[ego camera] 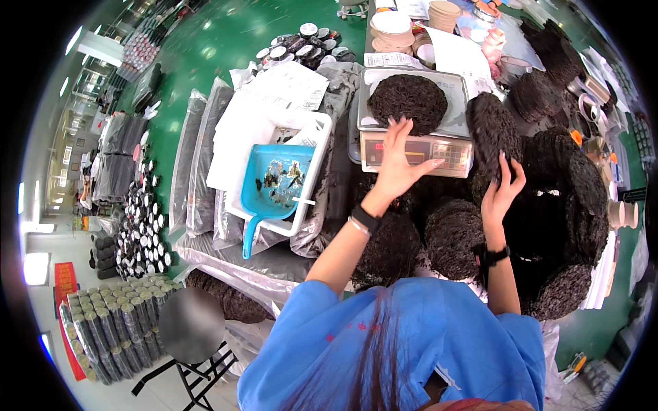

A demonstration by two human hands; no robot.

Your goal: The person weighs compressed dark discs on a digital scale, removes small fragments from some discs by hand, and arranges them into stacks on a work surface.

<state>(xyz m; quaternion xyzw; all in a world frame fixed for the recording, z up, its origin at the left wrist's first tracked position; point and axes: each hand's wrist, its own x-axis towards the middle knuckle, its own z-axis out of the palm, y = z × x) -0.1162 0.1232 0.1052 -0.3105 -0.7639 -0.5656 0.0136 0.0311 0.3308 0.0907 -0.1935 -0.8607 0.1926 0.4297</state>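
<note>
A round, dark, rough-textured disc, perhaps dried seaweed point(408, 101), lies on the metal pan of a digital scale point(452, 154). My left hand point(398, 159) reaches over the scale's front panel, fingers spread, with the fingertips at the disc's near edge; whether they press on it I cannot tell. Beside the scale on the right, my right hand point(505, 187) holds a second dark disc or thin stack point(492, 128), tilted and slightly blurred, by its lower end. More stacked dark discs point(452, 239) stand below the scale, close to my forearms.
Left of the scale, a white plastic bin point(323, 138) holds a blue dustpan point(277, 180) with dark scraps. Plastic-wrapped bundles point(203, 164) lie beyond it. Further dark stacks point(586, 190) curve round at the right. Papers point(455, 51) and piled round pale discs point(391, 32) stand behind the scale.
</note>
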